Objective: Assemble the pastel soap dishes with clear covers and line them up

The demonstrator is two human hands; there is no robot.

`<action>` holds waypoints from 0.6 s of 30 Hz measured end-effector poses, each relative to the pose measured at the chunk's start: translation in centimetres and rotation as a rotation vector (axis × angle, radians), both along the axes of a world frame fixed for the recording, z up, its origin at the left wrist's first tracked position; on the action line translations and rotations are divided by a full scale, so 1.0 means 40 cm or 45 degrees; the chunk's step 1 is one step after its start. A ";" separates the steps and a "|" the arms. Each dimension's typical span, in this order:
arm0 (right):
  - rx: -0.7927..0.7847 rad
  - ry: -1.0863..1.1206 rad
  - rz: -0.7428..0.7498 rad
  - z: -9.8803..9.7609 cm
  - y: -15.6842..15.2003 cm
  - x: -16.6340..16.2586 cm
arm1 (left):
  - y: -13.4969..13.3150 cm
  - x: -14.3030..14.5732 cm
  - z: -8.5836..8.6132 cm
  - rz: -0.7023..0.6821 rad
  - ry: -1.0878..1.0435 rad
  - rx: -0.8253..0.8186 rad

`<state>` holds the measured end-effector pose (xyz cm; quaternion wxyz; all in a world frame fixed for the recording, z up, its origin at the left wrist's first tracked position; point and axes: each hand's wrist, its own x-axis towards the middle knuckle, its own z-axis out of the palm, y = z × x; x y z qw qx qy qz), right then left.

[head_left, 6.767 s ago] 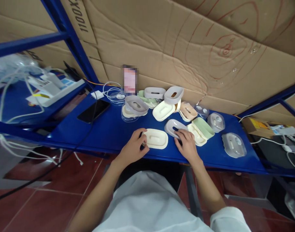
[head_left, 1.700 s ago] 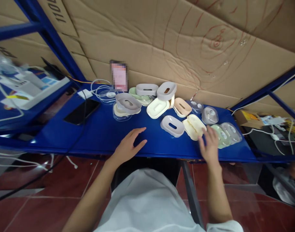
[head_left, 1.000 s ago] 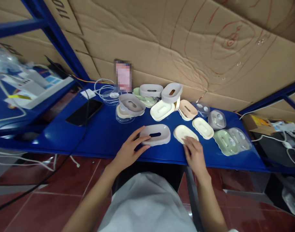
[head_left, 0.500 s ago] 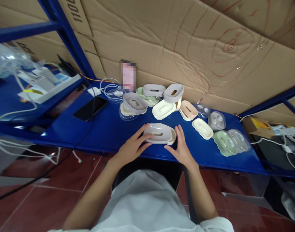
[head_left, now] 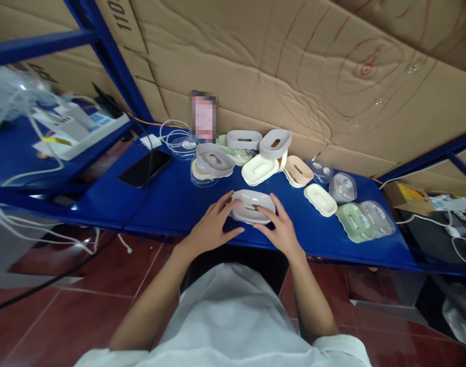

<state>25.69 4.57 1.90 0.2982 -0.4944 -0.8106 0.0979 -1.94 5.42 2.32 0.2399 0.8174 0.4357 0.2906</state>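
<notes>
A grey oval soap dish [head_left: 252, 205] sits on a cream tray on the blue shelf [head_left: 172, 204], near the front edge. My left hand [head_left: 213, 227] grips its left end, fingers curled round the rim. My right hand [head_left: 281, 229] holds its right end, fingertips on top. Behind it lie several more dishes: a grey one on a clear base [head_left: 213, 160], a cream one [head_left: 259, 169], a tilted grey one [head_left: 275, 143] and a peach one [head_left: 298, 171].
To the right lie a cream tray [head_left: 320, 199], a green dish [head_left: 353, 223] and clear lids [head_left: 378, 218]. A black phone [head_left: 145, 168], white cables [head_left: 174, 137] and a charger lie at the left. Cardboard [head_left: 294, 66] backs the shelf.
My left hand pulled the grey dish toward the front, my right hand brought a cream tray from the right, and the grey dish now sits on it, held by both hands.
</notes>
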 end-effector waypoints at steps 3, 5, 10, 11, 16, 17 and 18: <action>0.035 -0.151 -0.037 0.008 -0.006 -0.006 | 0.001 -0.002 -0.011 0.023 -0.103 -0.047; 0.029 -0.227 0.000 0.012 -0.009 -0.011 | 0.001 -0.004 -0.019 0.037 -0.156 -0.030; 0.071 -0.225 0.091 0.014 -0.013 -0.012 | 0.008 -0.006 -0.036 0.063 -0.140 0.081; 0.072 -0.216 0.100 0.014 -0.012 -0.011 | 0.010 -0.006 -0.038 0.075 -0.125 0.100; 0.062 -0.251 0.115 0.013 -0.010 -0.008 | 0.021 -0.002 -0.040 0.187 0.011 0.199; 0.067 -0.257 0.119 0.012 -0.010 -0.008 | 0.021 -0.001 -0.040 0.190 0.025 0.206; 0.073 -0.258 0.122 0.011 -0.010 -0.008 | 0.020 -0.001 -0.039 0.189 0.032 0.211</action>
